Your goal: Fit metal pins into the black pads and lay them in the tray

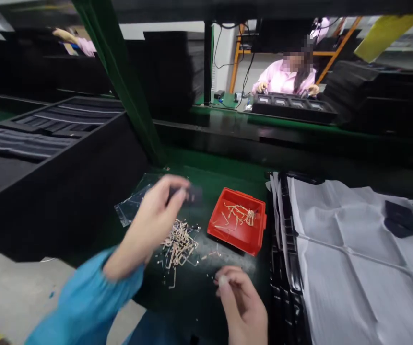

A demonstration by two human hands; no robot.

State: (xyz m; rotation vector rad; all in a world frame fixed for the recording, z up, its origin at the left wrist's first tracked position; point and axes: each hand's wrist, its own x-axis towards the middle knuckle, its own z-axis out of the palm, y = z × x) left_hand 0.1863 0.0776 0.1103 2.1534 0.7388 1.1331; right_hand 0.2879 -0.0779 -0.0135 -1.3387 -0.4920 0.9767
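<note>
My left hand (158, 208), in a blue sleeve, is closed on a small dark flat piece (194, 193); motion blurs it, so its kind is unclear. Below that hand lies a heap of thin, bent, pale strips (179, 242) on the green table. A red tray (241, 239) to its right has several more such strips (240, 214) inside. In front of the tray, my right hand (242, 304) has its thumb and fingertips pinched together above the table. Whatever the right fingers hold, if anything, is too small to make out.
A clear plastic bag (129, 208) lies left of the heap. Stacked black trays with white sheets (336, 268) stand at right. A large black bin (65, 187) and a green post (120, 76) bound the left. Across the bench, a person in pink (278, 76) works at a black tray.
</note>
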